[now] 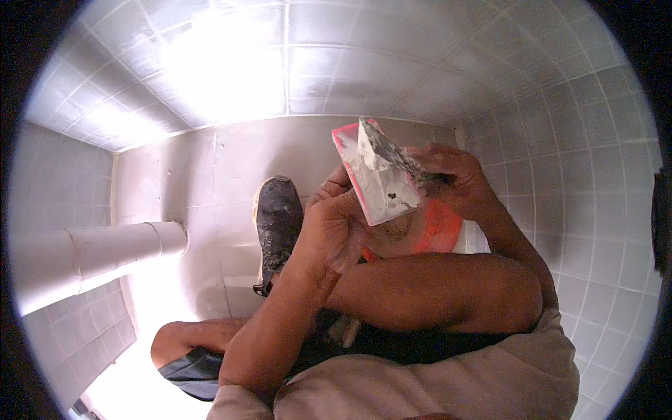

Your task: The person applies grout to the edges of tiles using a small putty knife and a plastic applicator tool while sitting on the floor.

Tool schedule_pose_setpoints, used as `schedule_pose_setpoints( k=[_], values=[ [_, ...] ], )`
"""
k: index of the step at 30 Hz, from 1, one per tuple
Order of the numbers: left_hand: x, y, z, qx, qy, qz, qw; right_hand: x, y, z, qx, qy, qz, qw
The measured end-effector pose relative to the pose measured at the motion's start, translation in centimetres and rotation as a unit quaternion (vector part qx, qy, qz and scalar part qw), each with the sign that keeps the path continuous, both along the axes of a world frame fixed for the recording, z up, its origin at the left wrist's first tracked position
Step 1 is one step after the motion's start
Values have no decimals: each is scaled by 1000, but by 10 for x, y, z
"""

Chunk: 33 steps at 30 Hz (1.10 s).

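One scraper (379,148), clamped in the fingers of the right hand (458,180), points far-left over one red-edged board (381,192) (long axis far-left to near-right) that the left hand (339,222) grips.

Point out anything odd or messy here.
The red-edged plate in the left hand has a dark spot near its lower end, odd against the pale paste; hole or dirt, I can't tell. Pale marks speck the dark shoe. Nothing else stands out.
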State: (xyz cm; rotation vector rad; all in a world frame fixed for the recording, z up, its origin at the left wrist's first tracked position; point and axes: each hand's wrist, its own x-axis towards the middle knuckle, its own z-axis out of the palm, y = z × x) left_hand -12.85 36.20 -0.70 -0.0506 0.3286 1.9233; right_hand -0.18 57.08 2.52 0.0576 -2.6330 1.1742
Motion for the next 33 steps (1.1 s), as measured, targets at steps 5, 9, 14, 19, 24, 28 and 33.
schedule_pose_setpoints(
  k=[5,9,14,19,24,28,33],
  values=[
    [-3,-5,-3,-37,17,3,999,-6,-5,20,52,-9,8,999],
    [-6,-9,-2,-10,16,4,1000,-4,-2,37,140,0,35,990],
    [-10,-15,-3,9,18,19,1000,-5,-4,40,162,13,38,986],
    [-28,-45,-13,-6,23,68,997,9,1,71,234,-75,3,969],
    [-64,-80,-14,13,77,97,992,23,13,75,69,-398,-24,915],
    [-79,-106,0,-16,47,80,996,-5,-12,71,136,-326,-39,935],
    [-91,-142,10,-25,88,-5,996,-98,-72,121,210,-46,110,971]
  ],
)
